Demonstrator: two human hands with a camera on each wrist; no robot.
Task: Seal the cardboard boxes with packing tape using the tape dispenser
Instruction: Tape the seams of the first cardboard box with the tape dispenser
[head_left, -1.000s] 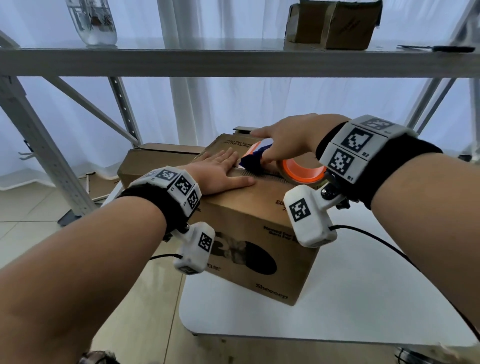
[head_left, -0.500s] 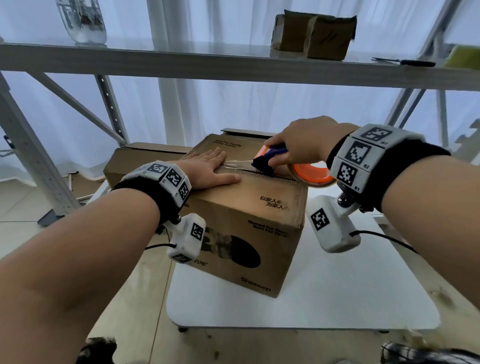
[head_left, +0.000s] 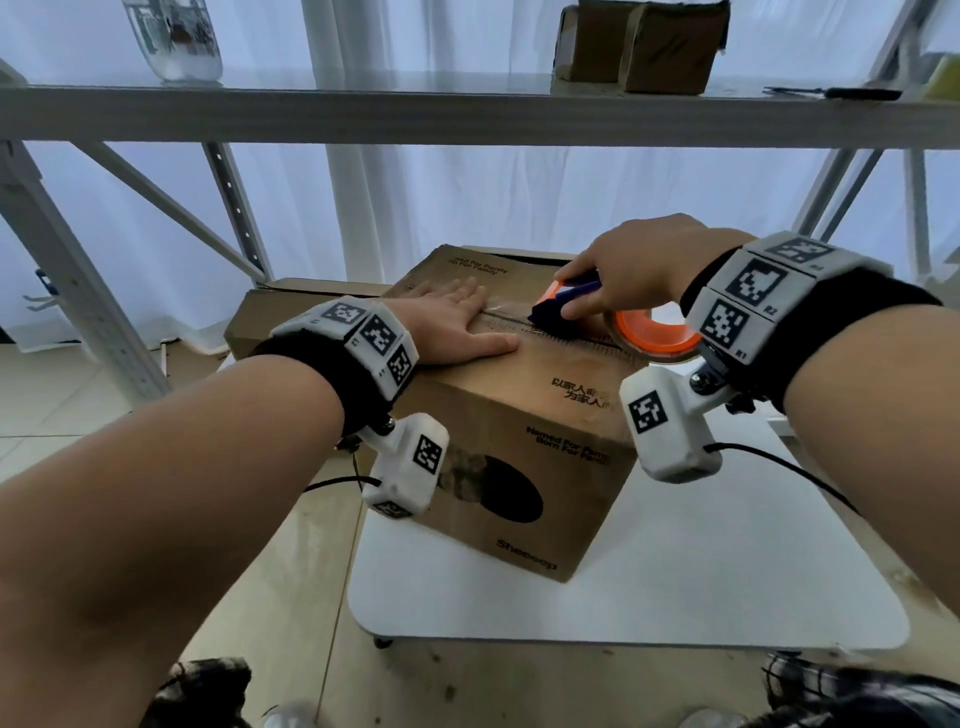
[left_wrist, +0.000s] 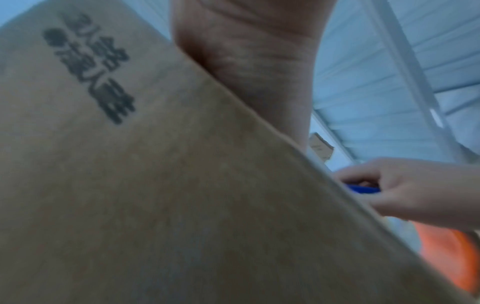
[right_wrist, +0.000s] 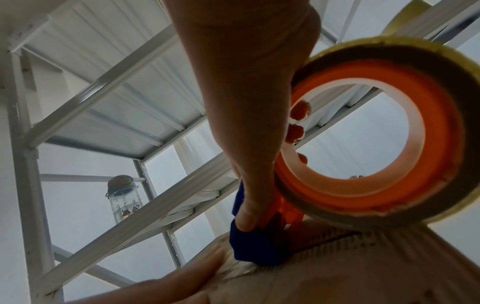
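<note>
A brown cardboard box (head_left: 524, 431) with black print stands on a white table (head_left: 675, 571). My left hand (head_left: 457, 327) lies flat with straight fingers on the box top, left of the centre seam. My right hand (head_left: 623, 275) grips a blue and orange tape dispenser (head_left: 561, 306) whose blue front presses on the seam. Its tape roll (head_left: 654, 332) with an orange core sits at the box's right edge. In the right wrist view the thumb pins the blue head (right_wrist: 254, 244) against the cardboard and clear tape (right_wrist: 244, 269) lies under it. The left wrist view shows the box side (left_wrist: 155, 185).
A second cardboard box (head_left: 306, 317) lies behind the first, to the left. A grey metal shelf (head_left: 467, 111) spans overhead with two small boxes (head_left: 644, 44), a glass jar (head_left: 174, 39) and a dark tool (head_left: 841, 93). Slanted shelf braces (head_left: 156, 208) stand at the left.
My right hand has drawn the dispenser to the right along the seam, away from my left hand. The left hand has stayed flat on the box top.
</note>
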